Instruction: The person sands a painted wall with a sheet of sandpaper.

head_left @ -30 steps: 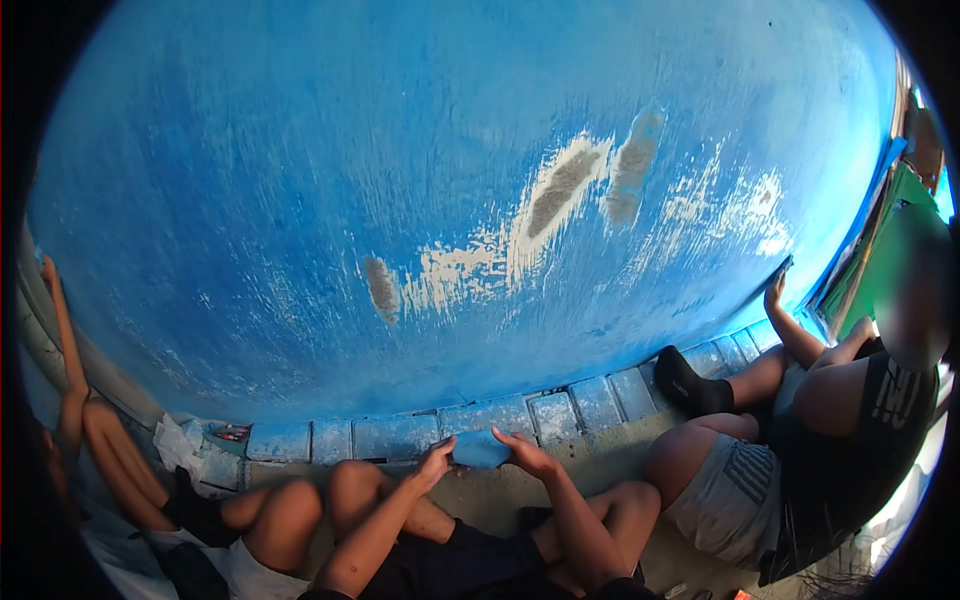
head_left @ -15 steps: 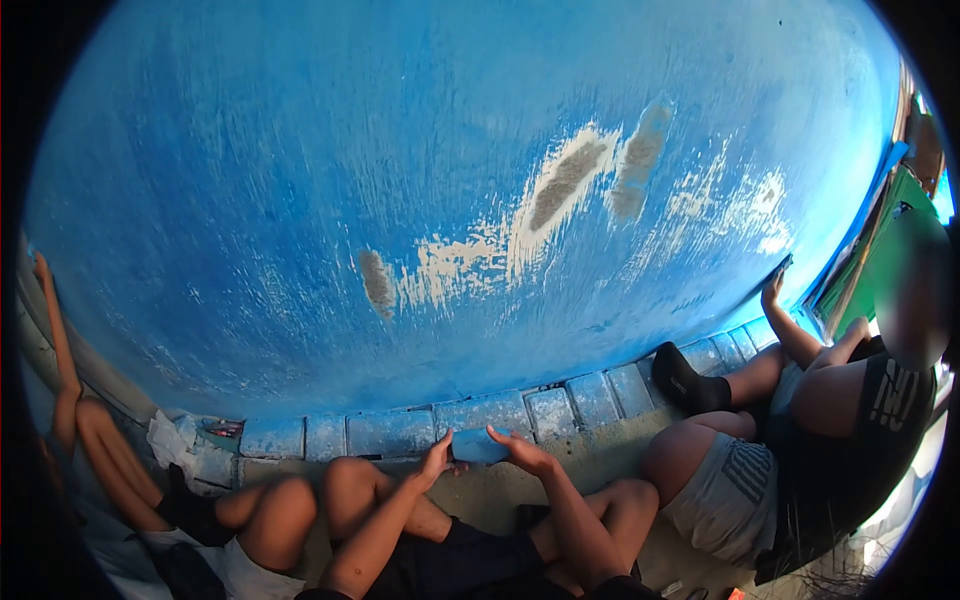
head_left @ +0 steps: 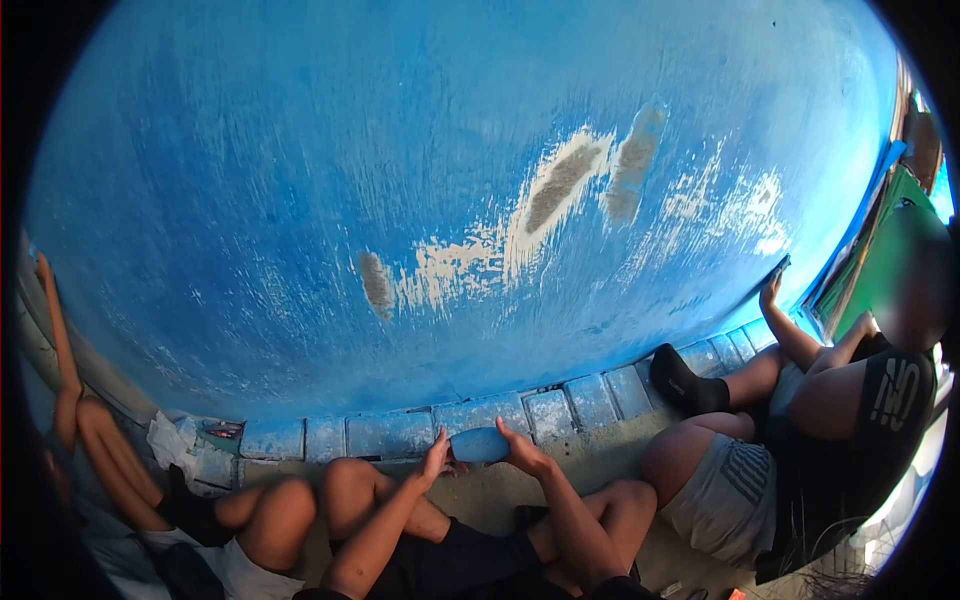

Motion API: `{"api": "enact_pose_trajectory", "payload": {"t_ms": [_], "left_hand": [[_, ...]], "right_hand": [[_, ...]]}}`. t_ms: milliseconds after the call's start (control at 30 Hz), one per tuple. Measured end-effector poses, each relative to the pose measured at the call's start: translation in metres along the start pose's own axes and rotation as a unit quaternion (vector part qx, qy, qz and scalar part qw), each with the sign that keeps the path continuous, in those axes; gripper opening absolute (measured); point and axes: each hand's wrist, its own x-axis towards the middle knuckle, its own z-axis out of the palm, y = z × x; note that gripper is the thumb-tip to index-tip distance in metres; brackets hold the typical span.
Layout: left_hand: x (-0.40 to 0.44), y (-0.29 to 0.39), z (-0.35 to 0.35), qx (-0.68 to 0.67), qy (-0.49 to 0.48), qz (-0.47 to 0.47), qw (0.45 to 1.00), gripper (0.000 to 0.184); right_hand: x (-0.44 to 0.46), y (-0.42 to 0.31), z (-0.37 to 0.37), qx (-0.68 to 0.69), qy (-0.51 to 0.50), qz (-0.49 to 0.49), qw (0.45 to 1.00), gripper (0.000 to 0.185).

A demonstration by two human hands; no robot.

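Both bare hands, left [head_left: 433, 462] and right [head_left: 522, 452], grasp opposite ends of a small blue piece with rounded edges [head_left: 479, 445]; its material cannot be determined. Position: between the hands, forward of the knees. Largest surface: a blue painted wall [head_left: 250, 180] with white worn areas and grey oblong patches. Along its base: a row of blue-stained rectangular blocks [head_left: 390, 436]. Right side: a seated co-worker in a black printed top [head_left: 840, 470], one raised hand at the wall. Lower left: crumpled white sheet material [head_left: 172, 440].
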Motion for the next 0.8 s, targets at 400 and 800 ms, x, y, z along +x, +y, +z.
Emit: {"api": "enact_pose_trajectory", "payload": {"t_ms": [400,800], "left_hand": [[0.015,-0.019,-0.015,0.010,0.075,0.028,0.997,0.110],[0.011,-0.020,-0.014,0.046,0.059,0.042,0.996,0.112]], "right_hand": [[0.002,0.006,-0.005,0.028,0.030,-0.006,0.999,0.076],[-0.005,0.009,-0.002,0.024,0.008,0.001,1.000,0.071]]}}
